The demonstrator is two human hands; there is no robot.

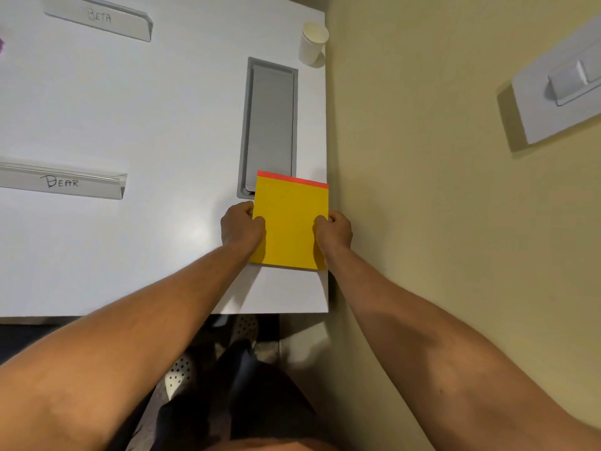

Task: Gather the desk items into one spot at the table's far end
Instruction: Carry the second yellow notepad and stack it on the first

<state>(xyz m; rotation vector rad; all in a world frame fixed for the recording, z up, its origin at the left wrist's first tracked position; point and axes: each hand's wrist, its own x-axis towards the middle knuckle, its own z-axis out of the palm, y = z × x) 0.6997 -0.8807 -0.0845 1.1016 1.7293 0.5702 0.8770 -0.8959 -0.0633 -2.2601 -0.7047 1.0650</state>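
A yellow notepad [289,219] with a red strip along its far edge sits near the white table's [146,118] right edge, overlapping the near end of a grey cable hatch. My left hand [241,226] grips the pad's left side and my right hand [335,230] grips its right side, thumbs on top. A white paper cup [313,43] stands at the table's far right corner. Two clear name plates lie to the left: one reading "BEAR" [61,181] and one reading "BETA" [99,17] farther away.
The grey recessed cable hatch [271,122] runs lengthwise along the right side of the table. A yellowish wall [422,157] borders the table's right edge and carries a white switch plate [562,83]. A purple scrap [1,43] shows at the left edge.
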